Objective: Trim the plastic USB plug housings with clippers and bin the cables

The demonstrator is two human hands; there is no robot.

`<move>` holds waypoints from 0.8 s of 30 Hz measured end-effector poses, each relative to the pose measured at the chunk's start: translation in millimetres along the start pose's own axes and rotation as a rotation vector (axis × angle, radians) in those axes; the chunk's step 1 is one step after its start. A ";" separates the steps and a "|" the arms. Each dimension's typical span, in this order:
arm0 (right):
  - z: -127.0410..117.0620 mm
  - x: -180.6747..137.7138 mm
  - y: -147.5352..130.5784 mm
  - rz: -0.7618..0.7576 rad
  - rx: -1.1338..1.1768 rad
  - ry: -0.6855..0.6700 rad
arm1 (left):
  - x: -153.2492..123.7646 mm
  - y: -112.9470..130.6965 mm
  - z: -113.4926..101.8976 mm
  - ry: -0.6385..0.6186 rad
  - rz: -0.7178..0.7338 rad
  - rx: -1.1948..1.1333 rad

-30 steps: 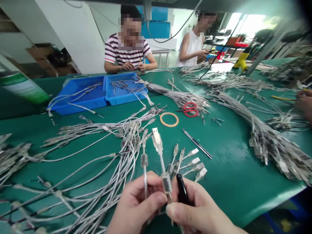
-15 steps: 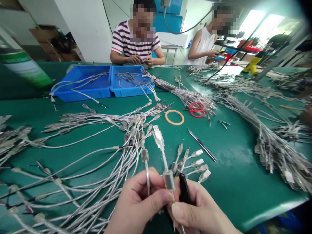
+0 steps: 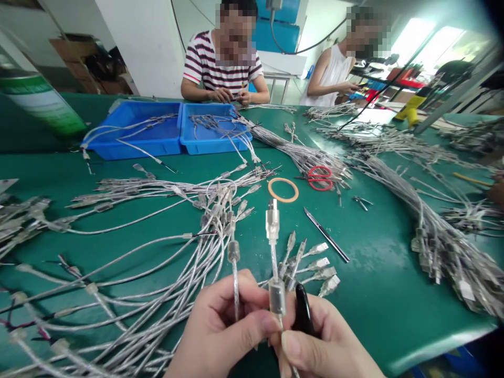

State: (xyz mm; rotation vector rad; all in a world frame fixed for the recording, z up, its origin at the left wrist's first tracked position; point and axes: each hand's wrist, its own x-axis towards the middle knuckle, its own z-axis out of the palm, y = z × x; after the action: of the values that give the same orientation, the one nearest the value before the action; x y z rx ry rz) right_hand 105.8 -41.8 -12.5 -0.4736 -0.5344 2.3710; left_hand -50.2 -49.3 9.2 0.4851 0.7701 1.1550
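A silvery USB cable (image 3: pixel 273 257) stands up between my hands, its plug pointing away from me. My left hand (image 3: pixel 232 325) pinches it at the lower end of its grey ferrite bead (image 3: pixel 277 297). Just below, the thumb and fingers of my right hand (image 3: pixel 318 341) are closed on the same cable. A black handle (image 3: pixel 303 310) sticks up from the right hand; the rest of that tool is hidden. Another cable with a bead (image 3: pixel 233 251) runs down behind the left fingers. Several USB plugs (image 3: pixel 323 262) lie just beyond the right hand.
Loose cables (image 3: pixel 197 273) spread over the green mat at left. Farther off lie a craft knife (image 3: pixel 326 236), a tape ring (image 3: pixel 283 190), red-handled scissors (image 3: pixel 320 178) and blue trays (image 3: pixel 137 149). A cable bundle (image 3: pixel 409 202) fills the right side. Two people work beyond the table.
The held plug has swung from leaning left to nearly upright and turned, showing a different side. Both hands keep their grip, and the view has shifted slightly.
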 end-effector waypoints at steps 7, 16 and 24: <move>1.0 -2.9 -1.6 0.038 -0.005 0.065 | -2.9 2.0 1.3 0.037 0.001 0.004; 3.5 -1.0 -3.4 0.015 -0.024 0.017 | -1.6 2.8 5.5 0.120 0.023 0.063; 7.3 0.2 -10.6 0.012 -0.180 0.018 | 1.7 -3.7 -7.9 0.027 0.052 0.108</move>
State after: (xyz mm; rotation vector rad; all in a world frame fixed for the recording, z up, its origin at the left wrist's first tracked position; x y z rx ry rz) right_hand 107.8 -36.0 -1.2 -0.5790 -0.7428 2.3382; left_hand -53.5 -49.3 1.0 0.5837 0.8505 1.1740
